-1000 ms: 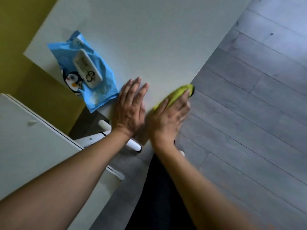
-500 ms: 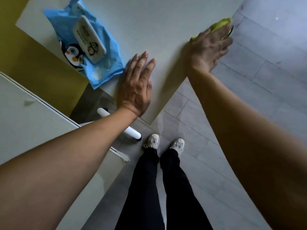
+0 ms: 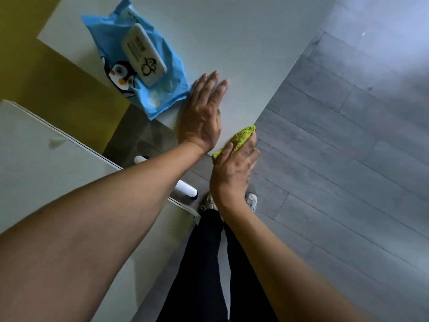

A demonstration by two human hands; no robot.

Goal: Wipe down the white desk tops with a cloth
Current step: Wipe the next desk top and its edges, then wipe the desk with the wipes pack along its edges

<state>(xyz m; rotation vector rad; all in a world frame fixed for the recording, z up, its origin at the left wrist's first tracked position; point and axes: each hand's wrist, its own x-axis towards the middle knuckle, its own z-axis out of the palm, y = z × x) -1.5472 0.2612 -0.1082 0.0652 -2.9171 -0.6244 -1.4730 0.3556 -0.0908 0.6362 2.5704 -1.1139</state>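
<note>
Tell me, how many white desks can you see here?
2. One desk at the top holds the wipes pack, the flat left hand and the cloth under the right hand. The other desk is lower left. More may lie outside the view.

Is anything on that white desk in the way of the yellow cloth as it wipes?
Yes. The left hand lies flat on the white desk right beside the cloth, and the blue wipes pack sits just beyond it. The right hand holds the cloth at the desk's corner.
</note>
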